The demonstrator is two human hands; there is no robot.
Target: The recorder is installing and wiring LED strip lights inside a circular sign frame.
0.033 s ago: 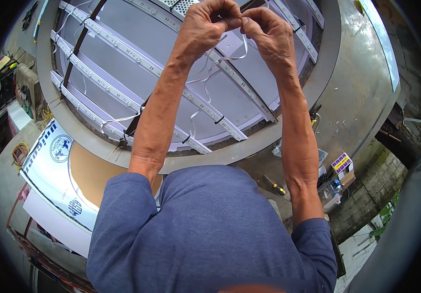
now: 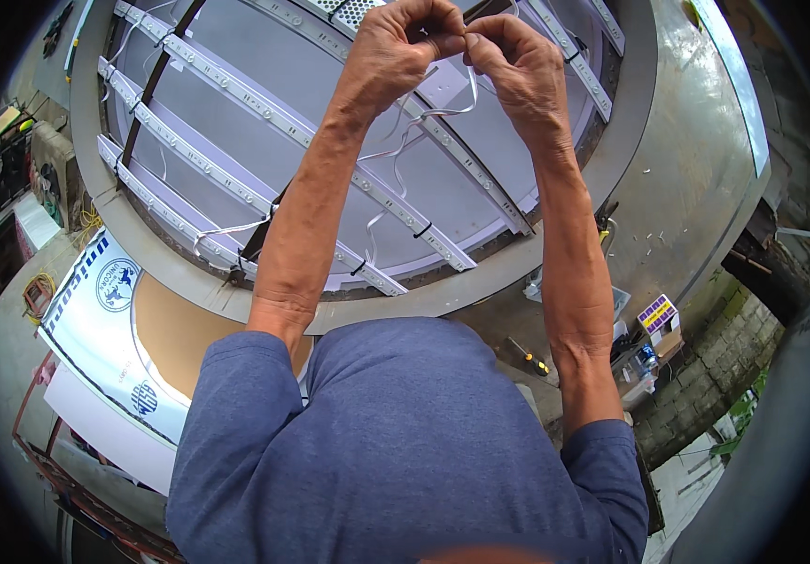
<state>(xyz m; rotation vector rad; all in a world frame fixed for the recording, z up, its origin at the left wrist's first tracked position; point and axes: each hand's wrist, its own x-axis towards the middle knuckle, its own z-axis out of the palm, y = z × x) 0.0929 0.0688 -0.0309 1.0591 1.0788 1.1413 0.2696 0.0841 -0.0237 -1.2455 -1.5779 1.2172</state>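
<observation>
Both hands meet at the top middle, fingertips almost touching. My left hand (image 2: 403, 49) is closed in a pinch, and my right hand (image 2: 523, 73) pinches right beside it. A thin white wire (image 2: 472, 94) hangs from between the fingers and loops down to the light bars; its end is hidden by the fingertips. Below them lies a large round sign housing with a grey rim (image 2: 414, 308). Several white LED light bars (image 2: 236, 89) cross it, strapped to dark crosspieces (image 2: 149, 89) with black ties. A perforated metal box (image 2: 354, 13) sits just behind my left hand.
A screwdriver (image 2: 529, 357) lies on the surface below the rim, near my right forearm. Beyond it are a purple and yellow box (image 2: 657, 314) and small parts. White printed sheeting (image 2: 95, 329) and a brown round-edged panel (image 2: 175, 334) lie at left. Small scraps dot the metal sheet (image 2: 677, 169) at right.
</observation>
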